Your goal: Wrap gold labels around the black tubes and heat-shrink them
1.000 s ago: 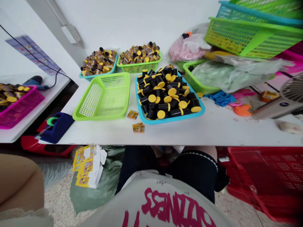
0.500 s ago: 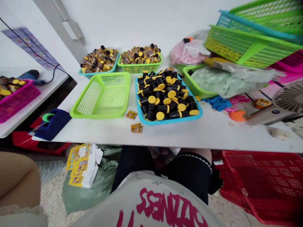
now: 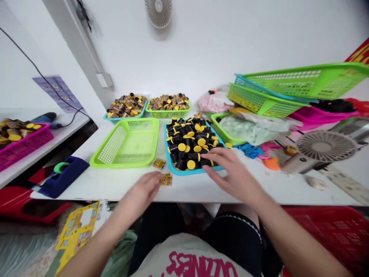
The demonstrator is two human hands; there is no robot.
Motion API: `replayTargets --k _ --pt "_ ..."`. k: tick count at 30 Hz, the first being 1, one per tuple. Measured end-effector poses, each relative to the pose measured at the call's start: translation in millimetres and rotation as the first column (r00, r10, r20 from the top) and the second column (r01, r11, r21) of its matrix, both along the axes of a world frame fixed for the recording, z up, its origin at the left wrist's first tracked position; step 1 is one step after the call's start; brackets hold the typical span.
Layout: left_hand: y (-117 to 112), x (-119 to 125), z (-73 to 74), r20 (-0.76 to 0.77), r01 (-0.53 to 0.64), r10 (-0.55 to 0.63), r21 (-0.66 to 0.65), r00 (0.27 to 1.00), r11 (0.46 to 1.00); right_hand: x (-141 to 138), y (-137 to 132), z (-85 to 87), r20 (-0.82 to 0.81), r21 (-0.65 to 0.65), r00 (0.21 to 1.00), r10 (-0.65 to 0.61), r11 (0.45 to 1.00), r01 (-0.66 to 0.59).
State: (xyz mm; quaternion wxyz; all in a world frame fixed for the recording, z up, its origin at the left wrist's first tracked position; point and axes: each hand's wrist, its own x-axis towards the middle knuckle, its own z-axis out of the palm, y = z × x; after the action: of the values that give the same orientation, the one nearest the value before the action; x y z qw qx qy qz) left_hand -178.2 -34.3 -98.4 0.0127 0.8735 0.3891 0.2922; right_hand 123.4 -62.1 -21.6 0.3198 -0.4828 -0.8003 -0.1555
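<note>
I'm resting my open left hand (image 3: 141, 191) against a small yellow card (image 3: 166, 180) near the desk's (image 3: 121, 182) front edge, with my open right hand (image 3: 233, 171) hovering at a blue tray's (image 3: 184, 173) rim.

Black vials (image 3: 180, 156) with yellow caps, a sky-blue tray (image 3: 184, 172), a lime-green mesh basket (image 3: 121, 166), a navy tape dispenser (image 3: 65, 177) with a green ring, a magenta basket (image 3: 21, 150), a red plastic crate (image 3: 325, 231), yellow printed cards (image 3: 77, 231), and a white shirt (image 3: 184, 254) with pink lettering.

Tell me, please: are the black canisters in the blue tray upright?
No: the black canisters lie sideways in a jumbled heap, yellow caps facing different ways.
</note>
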Motion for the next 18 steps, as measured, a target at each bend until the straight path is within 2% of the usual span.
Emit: replayTargets --k 2,5,9,12,15,18 --pt "3 10 -15.7 -0.029 0.029 -0.029 -0.003 0.999 1.000 -15 14 -10.4 0.021 -0.031 0.999 0.030 0.999 -0.029" --pt "4 19 -36.2 -0.049 0.023 -0.024 -0.018 0.999 1.000 -32 28 -29.5 0.061 -0.063 0.998 -0.001 0.998 0.005" --pt "8 19 -47.4 -0.033 0.008 -0.007 0.028 0.999 1.000 -35 33 -36.4 0.064 -0.067 0.997 -0.031 0.997 0.036" --pt "15 17 -49.1 -0.144 -0.022 0.031 0.062 0.989 0.998 -31 35 -31.7 0.065 -0.096 0.998 -0.021 0.995 0.027" --pt "19 20 -43.2 -0.376 0.005 0.034 0.102 0.926 0.995 -25 36 -24.1 0.019 -0.167 1.000 0.016 0.986 -0.013" --pt "16 24 -28.2 -0.571 0.039 0.030 0.108 0.820 0.993 -15 30 -15.1 -0.233 -0.184 0.971 0.042 0.979 -0.087"
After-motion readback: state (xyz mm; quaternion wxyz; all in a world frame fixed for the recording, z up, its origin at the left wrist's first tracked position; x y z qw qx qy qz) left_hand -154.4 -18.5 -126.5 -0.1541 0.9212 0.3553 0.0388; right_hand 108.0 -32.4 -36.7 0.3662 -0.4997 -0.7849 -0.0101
